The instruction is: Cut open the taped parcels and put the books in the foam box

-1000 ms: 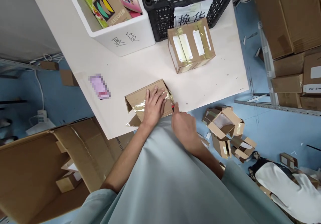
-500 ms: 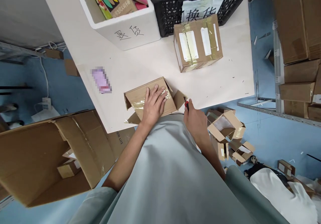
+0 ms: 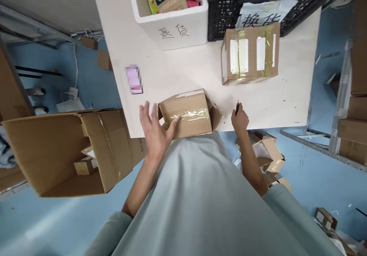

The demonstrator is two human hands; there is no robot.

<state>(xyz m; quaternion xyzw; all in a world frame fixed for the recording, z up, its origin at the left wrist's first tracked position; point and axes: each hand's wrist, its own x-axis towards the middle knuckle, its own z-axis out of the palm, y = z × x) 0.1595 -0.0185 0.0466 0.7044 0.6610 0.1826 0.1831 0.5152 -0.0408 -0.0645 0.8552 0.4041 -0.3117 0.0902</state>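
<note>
A small cardboard box (image 3: 189, 114) with a strip of clear tape across its top lies at the near edge of the white table (image 3: 177, 68), its end flaps loose. My left hand (image 3: 154, 132) is at the box's left end, fingers spread, thumb touching the box. My right hand (image 3: 240, 119) rests on the table to the right of the box, closed round a small red and black cutter (image 3: 237, 108).
A taped box with white labels (image 3: 250, 57) stands further back. Behind it are a white bin of books (image 3: 172, 15) and a black crate (image 3: 272, 4). A pink phone (image 3: 133, 79) lies left. A large open carton (image 3: 65, 149) sits on the floor left; opened boxes (image 3: 265, 153) lie right.
My left hand has lifted off the box top and moved to its left end, opening. My right hand has drawn the cutter away to the right. The camera view has shifted.
</note>
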